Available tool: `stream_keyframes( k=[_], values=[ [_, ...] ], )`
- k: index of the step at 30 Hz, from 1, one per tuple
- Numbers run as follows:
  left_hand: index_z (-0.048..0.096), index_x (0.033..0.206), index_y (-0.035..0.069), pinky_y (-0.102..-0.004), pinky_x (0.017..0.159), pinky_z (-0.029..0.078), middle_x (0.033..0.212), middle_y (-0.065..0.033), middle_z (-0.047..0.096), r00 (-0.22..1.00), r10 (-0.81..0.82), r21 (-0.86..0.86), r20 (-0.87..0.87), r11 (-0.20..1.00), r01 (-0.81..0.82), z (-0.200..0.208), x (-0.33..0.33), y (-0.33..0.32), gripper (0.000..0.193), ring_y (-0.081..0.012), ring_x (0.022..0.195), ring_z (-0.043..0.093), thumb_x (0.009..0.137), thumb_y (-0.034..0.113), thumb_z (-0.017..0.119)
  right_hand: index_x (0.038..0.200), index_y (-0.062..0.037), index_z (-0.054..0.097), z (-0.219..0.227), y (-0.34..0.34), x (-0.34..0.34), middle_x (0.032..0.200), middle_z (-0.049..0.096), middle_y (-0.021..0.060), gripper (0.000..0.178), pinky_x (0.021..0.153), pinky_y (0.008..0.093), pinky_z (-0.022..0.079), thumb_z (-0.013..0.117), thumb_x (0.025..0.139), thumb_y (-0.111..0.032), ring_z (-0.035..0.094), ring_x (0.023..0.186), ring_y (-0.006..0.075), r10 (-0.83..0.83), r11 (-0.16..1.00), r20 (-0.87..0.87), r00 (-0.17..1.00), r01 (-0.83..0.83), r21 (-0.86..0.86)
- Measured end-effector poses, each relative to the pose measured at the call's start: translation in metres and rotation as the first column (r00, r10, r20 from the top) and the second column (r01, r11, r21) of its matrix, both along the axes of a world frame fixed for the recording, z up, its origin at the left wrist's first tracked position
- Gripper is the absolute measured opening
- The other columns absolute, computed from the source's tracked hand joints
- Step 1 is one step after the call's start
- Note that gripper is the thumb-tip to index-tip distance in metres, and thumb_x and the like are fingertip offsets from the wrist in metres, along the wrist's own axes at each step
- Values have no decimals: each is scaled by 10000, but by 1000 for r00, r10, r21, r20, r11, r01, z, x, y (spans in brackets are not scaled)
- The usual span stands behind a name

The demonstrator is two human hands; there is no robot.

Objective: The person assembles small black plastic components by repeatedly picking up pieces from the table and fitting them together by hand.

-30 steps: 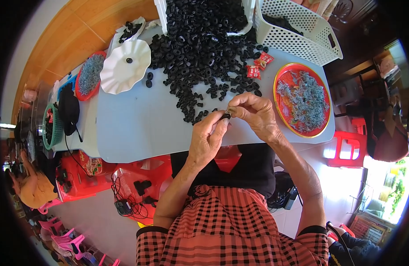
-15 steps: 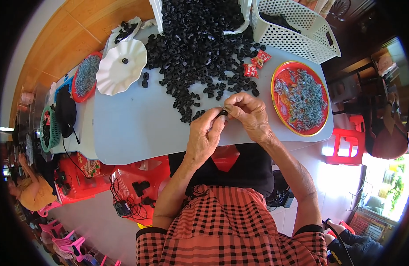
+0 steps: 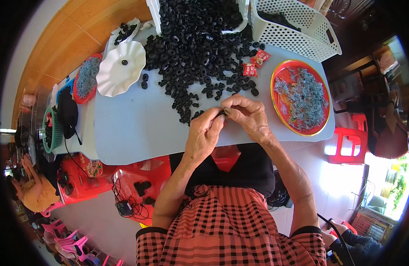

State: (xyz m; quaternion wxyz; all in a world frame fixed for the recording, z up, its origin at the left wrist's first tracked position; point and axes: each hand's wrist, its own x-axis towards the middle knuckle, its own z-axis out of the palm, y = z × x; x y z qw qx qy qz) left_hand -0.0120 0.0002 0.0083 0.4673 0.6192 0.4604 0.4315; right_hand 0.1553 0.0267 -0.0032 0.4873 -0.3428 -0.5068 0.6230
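My left hand [image 3: 203,133] pinches a small black plastic part [image 3: 222,113] between thumb and fingertips, above the near side of the table. Touching it from the other side is my right hand [image 3: 249,116], its thumb and forefinger pressed together; whatever lies between those fingertips is too small to make out. A big heap of similar black plastic parts [image 3: 198,57] spreads just beyond both hands. On the right, a round red tray [image 3: 280,116] with a gold rim bears a pile of small grey-blue coil-like pieces [image 3: 307,99].
A white scalloped dish [image 3: 113,80] holds one black part at the left. Beside it lies a red tray [image 3: 76,95] of grey-blue pieces. A white perforated basket [image 3: 297,37] and two red packets [image 3: 249,69] stand beyond. Red stools [image 3: 346,146] are on the floor.
Both hands stay together at nearly the same spot, with only a slight shift of the fingertips around the black part. The whole view has moved a little.
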Motion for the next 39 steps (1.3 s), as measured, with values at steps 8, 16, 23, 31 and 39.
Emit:
stream_keyframes(
  k=[8,16,23,31,39],
  values=[
    [587,1061,-20,-295,582,443,719,-86,569,999,-35,66,-37,997,37,0,-3,1,258,-161,608,521,968,218,546,963,0,642,4,-3,-2,884,606,15,84,705,240,477,655,887,-33,542,774,83,-42,999,43,998,41,22],
    [588,1061,-16,-293,585,452,724,-91,583,999,-36,33,-8,999,36,-2,-3,-1,217,-166,604,537,962,172,543,956,9,632,3,-4,0,866,611,22,89,680,239,478,638,873,-23,543,739,84,-66,997,47,997,67,-26],
    [590,1073,-15,-292,585,454,730,-93,590,1000,-25,54,-8,998,25,-3,-4,0,219,-164,607,540,961,167,544,972,12,635,0,-4,-3,874,610,23,102,684,241,476,633,873,-14,542,752,87,-59,998,70,996,57,22],
    [586,1094,-20,-260,609,454,765,-70,611,999,-13,14,53,1000,12,-3,-5,-1,223,-114,665,550,969,158,538,980,23,635,5,-4,-2,923,591,52,105,692,251,459,631,905,-50,520,774,96,-6,1000,48,999,6,7],
    [583,1076,-23,-270,605,464,780,-87,622,998,-35,10,46,999,34,-2,-8,-4,207,-132,666,582,956,141,545,986,32,644,3,-4,-2,866,597,21,125,725,230,465,601,935,-73,541,783,80,-38,998,49,998,35,57]
  ],
)
